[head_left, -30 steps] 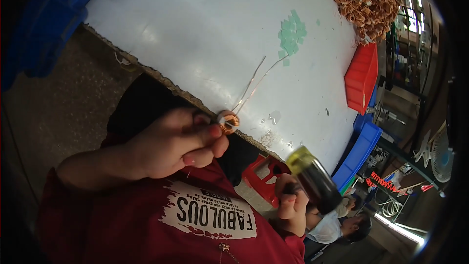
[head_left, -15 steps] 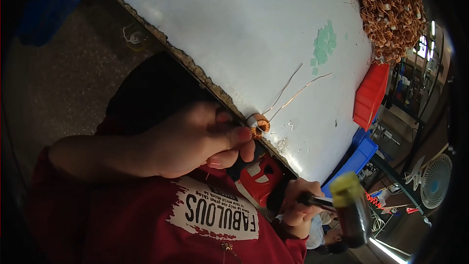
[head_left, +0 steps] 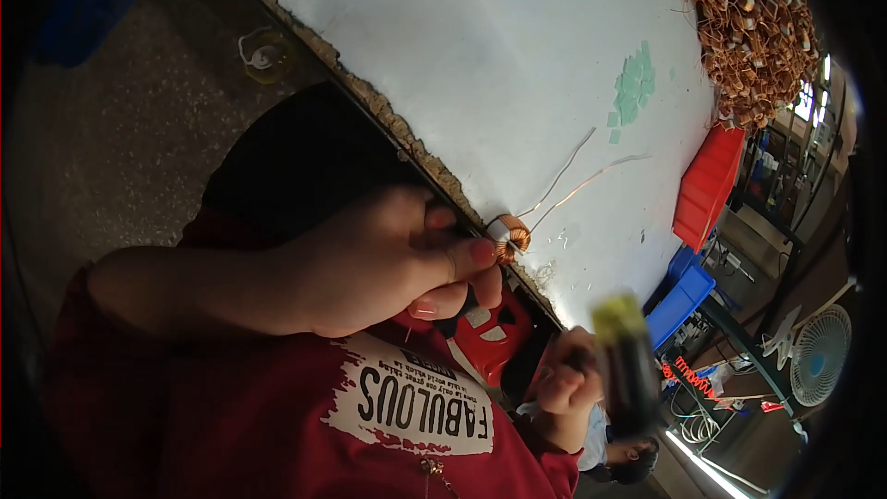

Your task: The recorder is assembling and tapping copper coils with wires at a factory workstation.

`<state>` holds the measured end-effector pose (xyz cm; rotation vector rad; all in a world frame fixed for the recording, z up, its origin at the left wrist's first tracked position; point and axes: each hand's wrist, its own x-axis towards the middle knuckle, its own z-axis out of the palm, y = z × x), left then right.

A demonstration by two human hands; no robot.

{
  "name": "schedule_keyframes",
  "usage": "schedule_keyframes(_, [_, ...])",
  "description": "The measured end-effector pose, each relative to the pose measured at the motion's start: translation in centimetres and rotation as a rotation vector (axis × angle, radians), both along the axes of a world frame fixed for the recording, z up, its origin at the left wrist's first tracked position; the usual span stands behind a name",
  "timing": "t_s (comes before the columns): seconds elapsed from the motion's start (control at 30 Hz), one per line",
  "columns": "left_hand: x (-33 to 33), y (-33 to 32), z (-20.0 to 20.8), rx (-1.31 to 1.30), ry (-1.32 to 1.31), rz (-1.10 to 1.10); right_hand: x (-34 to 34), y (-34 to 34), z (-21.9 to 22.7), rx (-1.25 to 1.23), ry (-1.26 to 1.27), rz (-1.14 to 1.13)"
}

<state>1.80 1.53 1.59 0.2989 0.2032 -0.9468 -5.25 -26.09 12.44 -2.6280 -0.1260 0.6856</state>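
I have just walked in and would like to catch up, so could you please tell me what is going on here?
A person's left hand pinches a copper-wound ring coil at the edge of a white table, its two wire leads reaching over the tabletop. The right hand grips a mallet-like tool, blurred and apart from the coil. Green pieces lie farther across the table, near a heap of similar coils.
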Motion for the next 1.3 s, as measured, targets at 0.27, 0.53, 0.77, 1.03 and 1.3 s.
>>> schedule_keyframes(0.27, [0.2, 0.3, -0.1, 0.100, -0.091, -0.106, -0.8, -0.6, -0.1, 0.011, 0.054, -0.022])
schedule_keyframes(0.53, [0.1, 0.1, 0.2, 0.061, -0.020, -0.041, 0.7, 2.1, -0.6, -0.113, 0.040, 0.018])
schedule_keyframes(0.77, [0.1, -0.1, 0.0, 0.000, -0.002, 0.022, 0.6, 2.2, -0.6, -0.200, 0.037, -0.002])
schedule_keyframes(1.03, [-0.1, -0.3, 0.2, 0.030, -0.006, -0.013, 0.2, 1.1, -1.5, -0.128, -0.109, 0.079])
schedule_keyframes(1.3, [-0.1, 0.1, 0.0, 0.076, -0.052, -0.046, 0.6, 3.5, -0.5, -0.292, -0.263, 0.115])
